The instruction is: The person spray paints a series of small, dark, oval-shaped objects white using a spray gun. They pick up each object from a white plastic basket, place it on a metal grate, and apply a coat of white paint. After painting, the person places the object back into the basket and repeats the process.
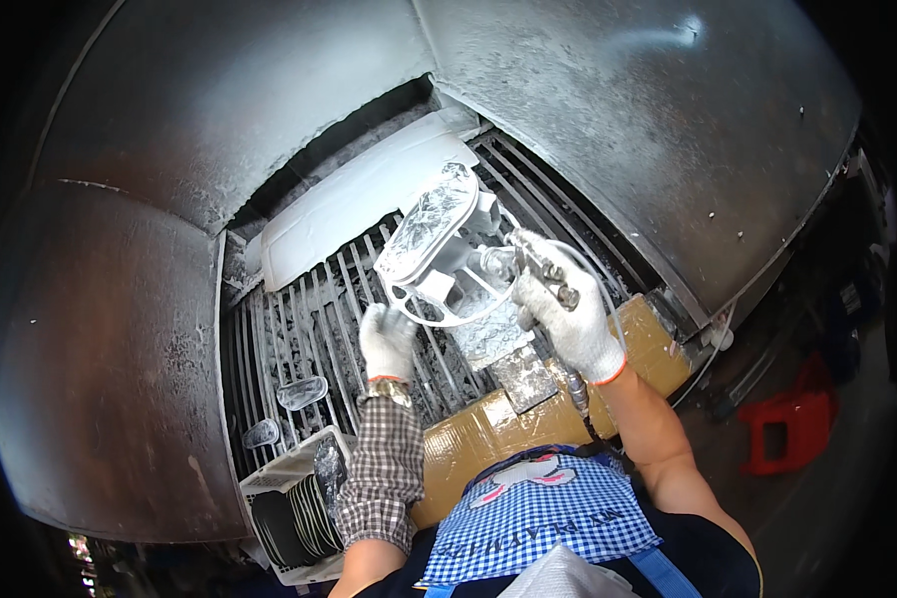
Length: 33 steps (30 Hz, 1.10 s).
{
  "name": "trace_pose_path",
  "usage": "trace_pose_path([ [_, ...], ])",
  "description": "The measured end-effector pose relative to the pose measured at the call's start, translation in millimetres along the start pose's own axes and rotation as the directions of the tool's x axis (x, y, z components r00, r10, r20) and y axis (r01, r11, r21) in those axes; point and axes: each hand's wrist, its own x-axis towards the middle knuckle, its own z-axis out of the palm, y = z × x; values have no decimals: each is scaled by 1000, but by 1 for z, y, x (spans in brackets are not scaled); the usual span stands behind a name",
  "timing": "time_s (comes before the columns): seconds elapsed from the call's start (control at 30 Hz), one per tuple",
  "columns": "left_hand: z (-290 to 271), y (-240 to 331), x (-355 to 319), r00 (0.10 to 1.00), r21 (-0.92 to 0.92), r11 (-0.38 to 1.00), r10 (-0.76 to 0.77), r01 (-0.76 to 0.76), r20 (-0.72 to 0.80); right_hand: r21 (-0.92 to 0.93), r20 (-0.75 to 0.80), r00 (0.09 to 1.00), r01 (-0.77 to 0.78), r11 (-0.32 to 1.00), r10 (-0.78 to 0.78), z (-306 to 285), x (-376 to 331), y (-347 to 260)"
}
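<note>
Spray booth, two gloved hands at work over a metal grate.
Left hand, white-gloved, grips the lower rim of a white moulded plastic housing with an oval foil-masked face, held tilted above the barred, paint-crusted grate. Right hand, white-gloved, is clenched around a metal spray gun, its nozzle just beside the housing. A white plastic crate of dark discs sits at the grate's lower left corner.
</note>
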Motion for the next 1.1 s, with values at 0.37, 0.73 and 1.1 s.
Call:
trace_pose_path([
  [0.37,-24,-90,-89,875,-37,879,-468,475,124,-60,89,978,-183,981,188,-27,-55,34],
  [0.73,71,-64,-108,860,18,946,-302,323,411,-148,-285,887,-416,897,364,-114,-129,122],
  [1.1,133,-77,-45,965,-290,952,-18,97,263,-244,-298,870,-467,850,392,-105,-146,115],
])
